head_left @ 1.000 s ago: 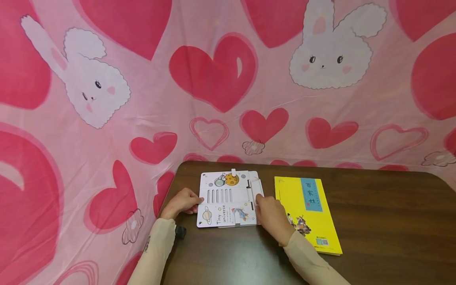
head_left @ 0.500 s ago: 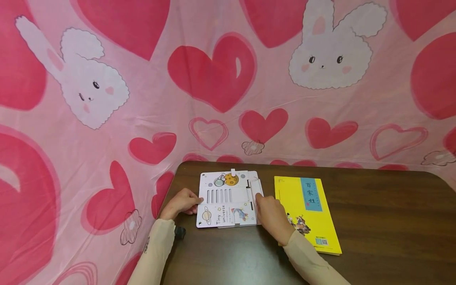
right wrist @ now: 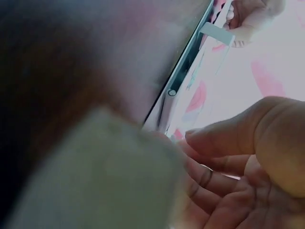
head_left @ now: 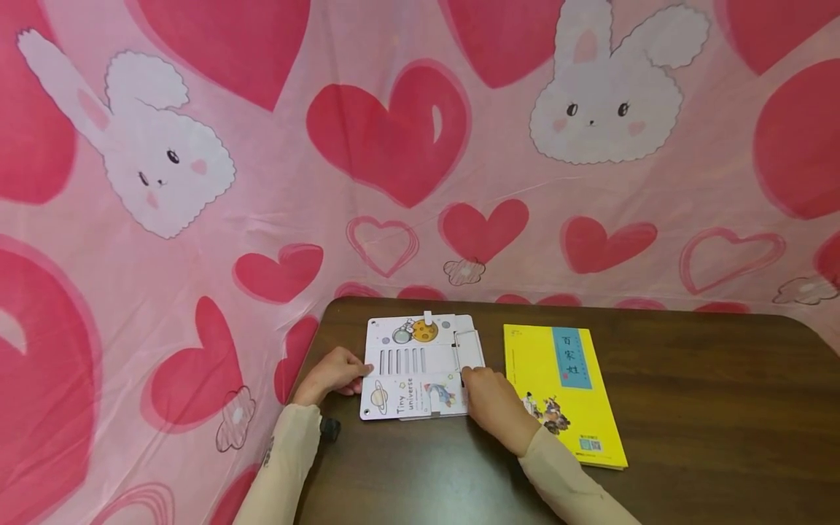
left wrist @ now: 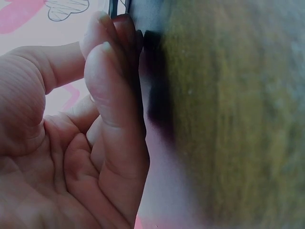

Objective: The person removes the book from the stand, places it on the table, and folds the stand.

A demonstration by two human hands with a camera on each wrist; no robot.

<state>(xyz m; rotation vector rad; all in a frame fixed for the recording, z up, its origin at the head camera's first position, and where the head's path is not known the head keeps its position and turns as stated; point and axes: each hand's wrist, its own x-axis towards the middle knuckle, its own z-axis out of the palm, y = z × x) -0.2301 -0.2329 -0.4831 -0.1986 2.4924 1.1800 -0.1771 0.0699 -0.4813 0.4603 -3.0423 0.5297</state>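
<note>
A white folding book stand (head_left: 407, 362), printed with planets, a rocket and "Tiny universe", lies flat on the table. My left hand (head_left: 336, 372) holds its left edge, thumb on top. In the left wrist view the fingers (left wrist: 119, 109) lie close together along the table. My right hand (head_left: 495, 405) grips the stand's lower right part, beside a white panel (head_left: 469, 351) at the right end. In the right wrist view the thumb (right wrist: 219, 138) meets the fingers near the stand's edge (right wrist: 174, 93). The exact grip of those fingertips is partly hidden.
A yellow book (head_left: 558, 386) with a blue title label lies just right of the stand, partly behind the right hand. The brown wooden table (head_left: 709, 408) ends at a pink heart-and-rabbit cloth (head_left: 407, 146) at the back and left.
My right hand has shifted slightly left along the stand's right end, and more of the white panel there now shows. My left hand keeps its place on the left edge.
</note>
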